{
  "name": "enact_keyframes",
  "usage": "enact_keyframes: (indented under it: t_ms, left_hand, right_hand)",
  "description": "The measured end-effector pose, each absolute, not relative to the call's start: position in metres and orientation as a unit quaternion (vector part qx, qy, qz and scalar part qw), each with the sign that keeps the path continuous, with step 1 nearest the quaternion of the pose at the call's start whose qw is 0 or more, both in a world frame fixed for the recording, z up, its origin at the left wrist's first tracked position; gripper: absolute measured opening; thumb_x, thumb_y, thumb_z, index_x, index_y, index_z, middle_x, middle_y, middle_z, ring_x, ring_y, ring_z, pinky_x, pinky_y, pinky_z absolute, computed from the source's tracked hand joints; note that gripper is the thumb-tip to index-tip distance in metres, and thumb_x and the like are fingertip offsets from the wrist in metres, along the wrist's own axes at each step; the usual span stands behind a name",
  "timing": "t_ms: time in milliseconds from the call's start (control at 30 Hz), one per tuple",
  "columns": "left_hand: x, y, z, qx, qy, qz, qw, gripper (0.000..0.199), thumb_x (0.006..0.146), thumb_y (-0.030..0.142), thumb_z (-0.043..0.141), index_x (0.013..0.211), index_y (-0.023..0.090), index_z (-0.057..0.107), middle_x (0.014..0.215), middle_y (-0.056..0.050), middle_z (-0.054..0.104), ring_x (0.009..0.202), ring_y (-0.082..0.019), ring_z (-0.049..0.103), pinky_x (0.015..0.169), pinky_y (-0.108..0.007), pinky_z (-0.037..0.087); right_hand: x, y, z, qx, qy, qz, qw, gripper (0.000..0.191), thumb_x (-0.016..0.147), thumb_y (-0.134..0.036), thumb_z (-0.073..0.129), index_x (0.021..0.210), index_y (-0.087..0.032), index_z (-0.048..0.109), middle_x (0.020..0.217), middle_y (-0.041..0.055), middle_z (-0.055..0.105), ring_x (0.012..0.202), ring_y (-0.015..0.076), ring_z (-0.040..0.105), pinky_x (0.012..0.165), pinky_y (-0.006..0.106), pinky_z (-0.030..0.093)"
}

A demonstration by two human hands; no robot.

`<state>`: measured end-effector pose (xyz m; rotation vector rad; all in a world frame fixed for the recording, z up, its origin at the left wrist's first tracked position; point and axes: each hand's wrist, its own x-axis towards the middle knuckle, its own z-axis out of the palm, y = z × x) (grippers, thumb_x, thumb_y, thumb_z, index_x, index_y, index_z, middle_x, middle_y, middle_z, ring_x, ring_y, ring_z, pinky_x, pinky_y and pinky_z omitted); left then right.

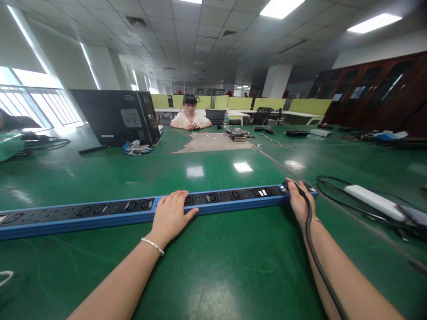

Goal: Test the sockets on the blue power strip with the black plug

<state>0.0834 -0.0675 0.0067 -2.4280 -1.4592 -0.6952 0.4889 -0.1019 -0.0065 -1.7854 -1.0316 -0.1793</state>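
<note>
A long blue power strip with black sockets lies across the green table in front of me. My left hand grips it near the middle, fingers over the top and far edge, thumb along the near side. At the strip's right end, my right hand is closed on the plug end of a thick black power cord. The plug's tip is at the strip's top face; my fingers partly hide it, and I cannot tell whether it is seated. From there the cord runs back over my right forearm.
A white power strip with black cables lies at the right. A black computer case stands at the back left, with work gloves before it. A person sits across the green table, near a bottle.
</note>
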Motion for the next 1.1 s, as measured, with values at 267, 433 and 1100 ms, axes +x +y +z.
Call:
enact_keyframes:
  t_ms: [267, 433, 1100]
  left_hand:
    - [0.083, -0.067, 0.006, -0.826, -0.501, -0.231, 0.118, 0.051, 0.082, 0.051, 0.048, 0.118, 0.016, 0.053, 0.121, -0.012, 0.06, 0.113, -0.026, 0.052, 0.095, -0.043, 0.037]
    - [0.083, -0.068, 0.007, -0.827, -0.501, -0.227, 0.117, 0.05, 0.082, 0.051, 0.048, 0.118, 0.016, 0.052, 0.121, -0.011, 0.06, 0.114, -0.026, 0.052, 0.095, -0.042, 0.037]
    - [0.084, -0.068, 0.008, -0.826, -0.505, -0.225, 0.113, 0.05, 0.082, 0.049, 0.05, 0.119, 0.015, 0.053, 0.122, -0.012, 0.059, 0.114, -0.026, 0.051, 0.096, -0.042, 0.037]
  right_hand:
    - [0.495, -0.097, -0.007, -0.779, -0.482, -0.055, 0.397, 0.041, 0.085, -0.048, 0.037, 0.103, -0.027, 0.068, 0.113, 0.0088, 0.063, 0.123, 0.0304, 0.043, 0.103, 0.06, 0.019]
    - [0.494, -0.097, -0.004, -0.784, -0.496, -0.053, 0.369, 0.039, 0.085, -0.048, 0.038, 0.105, -0.031, 0.066, 0.117, 0.0055, 0.062, 0.125, 0.0286, 0.041, 0.102, 0.061, 0.019]
    - [0.482, -0.093, -0.016, -0.795, -0.495, -0.108, 0.334, 0.038, 0.085, -0.048, 0.036, 0.107, -0.033, 0.063, 0.116, 0.0013, 0.063, 0.123, 0.027, 0.044, 0.102, 0.062, 0.015]
